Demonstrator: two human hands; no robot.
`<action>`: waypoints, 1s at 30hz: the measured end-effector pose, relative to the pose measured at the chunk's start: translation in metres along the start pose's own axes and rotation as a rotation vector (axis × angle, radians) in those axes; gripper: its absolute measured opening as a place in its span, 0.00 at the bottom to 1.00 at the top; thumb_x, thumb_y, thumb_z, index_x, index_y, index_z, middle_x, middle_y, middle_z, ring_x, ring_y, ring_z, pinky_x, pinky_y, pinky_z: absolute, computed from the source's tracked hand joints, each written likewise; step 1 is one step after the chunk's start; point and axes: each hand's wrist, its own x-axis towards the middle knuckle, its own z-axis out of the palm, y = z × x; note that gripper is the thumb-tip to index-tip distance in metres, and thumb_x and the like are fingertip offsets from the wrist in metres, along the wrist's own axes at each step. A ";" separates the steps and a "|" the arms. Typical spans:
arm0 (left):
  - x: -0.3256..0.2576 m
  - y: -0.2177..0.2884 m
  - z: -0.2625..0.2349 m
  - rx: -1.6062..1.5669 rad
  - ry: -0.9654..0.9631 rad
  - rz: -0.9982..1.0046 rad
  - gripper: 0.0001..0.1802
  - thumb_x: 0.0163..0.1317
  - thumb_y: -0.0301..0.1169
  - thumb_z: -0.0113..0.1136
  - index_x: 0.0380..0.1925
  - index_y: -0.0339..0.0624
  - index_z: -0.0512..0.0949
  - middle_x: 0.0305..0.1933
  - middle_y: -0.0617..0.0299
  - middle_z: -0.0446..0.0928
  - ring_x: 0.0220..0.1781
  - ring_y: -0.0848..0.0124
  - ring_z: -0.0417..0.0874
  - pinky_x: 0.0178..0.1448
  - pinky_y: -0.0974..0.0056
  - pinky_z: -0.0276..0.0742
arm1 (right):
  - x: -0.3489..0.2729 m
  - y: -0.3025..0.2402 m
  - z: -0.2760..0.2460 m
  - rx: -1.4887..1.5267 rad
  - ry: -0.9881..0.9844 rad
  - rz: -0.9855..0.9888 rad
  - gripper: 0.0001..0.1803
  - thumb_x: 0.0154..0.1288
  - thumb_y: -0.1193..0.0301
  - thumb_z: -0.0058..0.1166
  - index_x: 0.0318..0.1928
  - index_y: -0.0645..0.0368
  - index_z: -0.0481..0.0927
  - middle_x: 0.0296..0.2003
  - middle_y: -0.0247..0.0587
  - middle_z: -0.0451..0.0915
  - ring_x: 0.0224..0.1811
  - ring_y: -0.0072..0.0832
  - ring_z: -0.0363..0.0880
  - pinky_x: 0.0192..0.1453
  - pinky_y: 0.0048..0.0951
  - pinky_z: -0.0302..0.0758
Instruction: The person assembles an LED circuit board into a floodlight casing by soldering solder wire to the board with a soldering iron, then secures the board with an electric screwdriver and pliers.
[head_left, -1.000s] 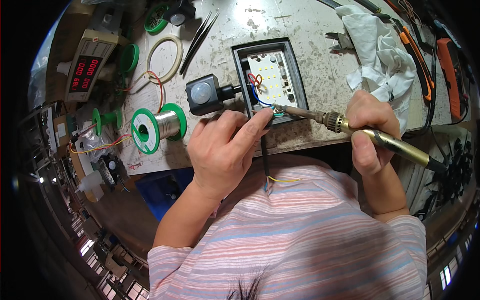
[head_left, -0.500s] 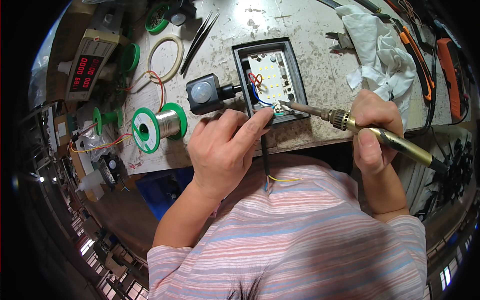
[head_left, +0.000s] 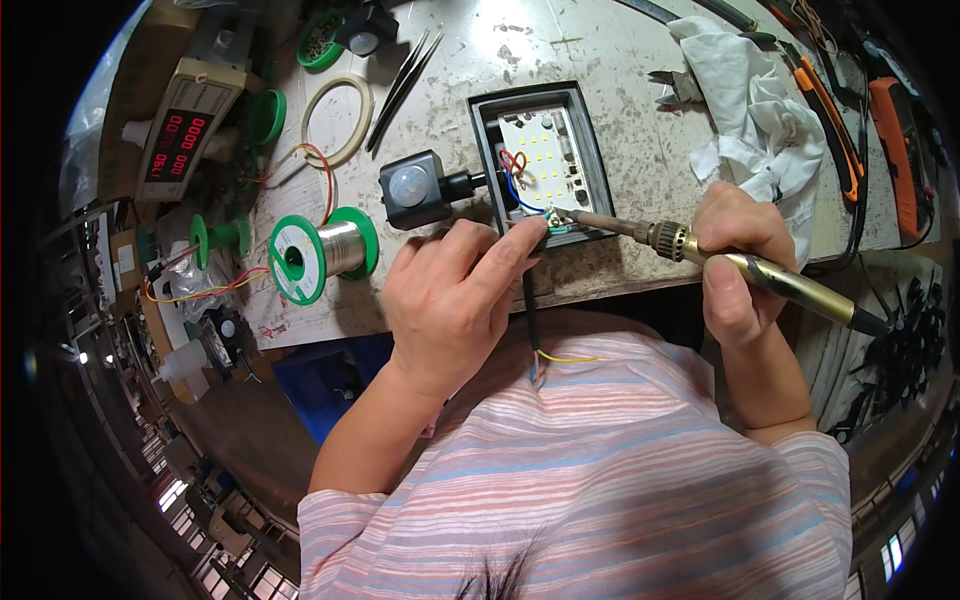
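1. Right hand (head_left: 738,262) wrapped round long gold soldering iron (head_left: 740,262), pointing left.
2. Tip touching near corner of dark grey lamp box (head_left: 540,163) on counter (head_left: 620,100).
3. Left hand (head_left: 455,290) pinching black wire (head_left: 528,300) just beside tip.

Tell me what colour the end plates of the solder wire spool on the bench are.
Green: the solder wire spool has round green end plates around silvery wire, clearest in the head view.

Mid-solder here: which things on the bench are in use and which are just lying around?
In use:
right hand holding soldering iron
left hand at lamp housing
black cable
motion sensor

Lying about:
solder spool
tweezers
white rag
bench meter
pliers
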 end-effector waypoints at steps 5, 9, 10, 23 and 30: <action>0.000 0.000 0.000 -0.009 0.004 -0.003 0.20 0.56 0.29 0.71 0.50 0.54 0.86 0.29 0.66 0.78 0.26 0.68 0.77 0.28 0.62 0.64 | 0.000 -0.001 0.000 -0.007 -0.015 0.024 0.09 0.55 0.75 0.56 0.37 0.64 0.77 0.22 0.36 0.73 0.20 0.25 0.64 0.24 0.27 0.61; 0.000 0.000 0.000 -0.004 -0.005 -0.005 0.20 0.56 0.29 0.71 0.50 0.54 0.86 0.29 0.66 0.78 0.26 0.68 0.77 0.29 0.62 0.64 | 0.001 -0.001 0.000 -0.008 -0.018 0.037 0.09 0.54 0.75 0.55 0.37 0.64 0.77 0.22 0.36 0.73 0.20 0.24 0.64 0.24 0.27 0.60; 0.000 0.000 0.000 -0.004 -0.005 -0.006 0.20 0.56 0.29 0.71 0.50 0.54 0.86 0.29 0.66 0.78 0.26 0.68 0.77 0.29 0.62 0.64 | 0.001 -0.001 0.001 0.000 -0.020 0.036 0.09 0.54 0.75 0.55 0.37 0.64 0.77 0.22 0.36 0.72 0.20 0.24 0.63 0.24 0.27 0.60; -0.002 -0.002 0.007 -0.002 0.046 0.000 0.21 0.56 0.33 0.69 0.52 0.61 0.84 0.28 0.70 0.73 0.22 0.70 0.72 0.29 0.61 0.60 | -0.003 0.004 0.001 0.099 0.054 -0.004 0.09 0.62 0.75 0.56 0.42 0.65 0.77 0.26 0.38 0.74 0.25 0.24 0.66 0.31 0.27 0.64; 0.001 -0.005 0.001 -0.030 0.001 -0.023 0.20 0.54 0.29 0.70 0.48 0.59 0.86 0.29 0.68 0.75 0.24 0.68 0.74 0.29 0.60 0.65 | 0.015 -0.003 0.012 -0.323 -0.189 -0.112 0.19 0.60 0.72 0.70 0.52 0.57 0.83 0.36 0.41 0.83 0.34 0.33 0.81 0.36 0.31 0.77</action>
